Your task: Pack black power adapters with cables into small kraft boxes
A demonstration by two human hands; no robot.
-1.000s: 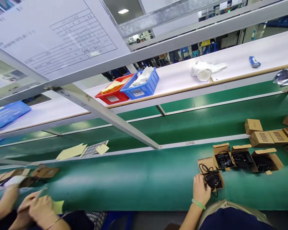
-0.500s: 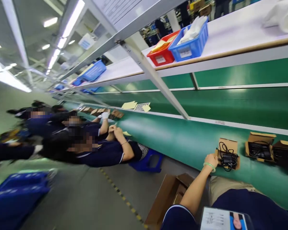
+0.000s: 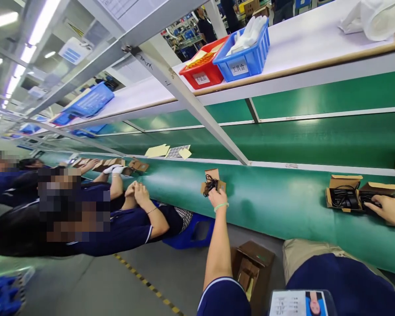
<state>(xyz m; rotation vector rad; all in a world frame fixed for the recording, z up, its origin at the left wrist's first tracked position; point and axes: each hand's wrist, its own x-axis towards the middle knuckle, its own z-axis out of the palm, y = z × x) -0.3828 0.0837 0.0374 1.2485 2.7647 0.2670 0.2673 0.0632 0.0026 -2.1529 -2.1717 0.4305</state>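
Observation:
My left hand [image 3: 217, 199] reaches forward over the belt and is closed on a small open cardboard box [image 3: 221, 186]. A black cable [image 3: 211, 182] lies coiled in that box, and its lid flap stands up at the back. At the right edge, my right hand [image 3: 388, 210] has its fingers curled on a black power adapter [image 3: 368, 198] inside another open cardboard box [image 3: 386, 187]. Directly left of it stands a third open box [image 3: 345, 179] with a black adapter and cable [image 3: 344, 197] inside.
Co-workers sit along the green belt [image 3: 266, 197] at left, the nearest person's hands [image 3: 137, 193] near its edge. Above, a shelf carries a red bin [image 3: 202, 81] and a blue bin [image 3: 245, 66] with white gloves. A large brown carton [image 3: 260, 254] is on the floor.
My left hand has moved the small box with the cable leftward along the belt, away from the other boxes. My right hand has come into view at the right. The view has shifted.

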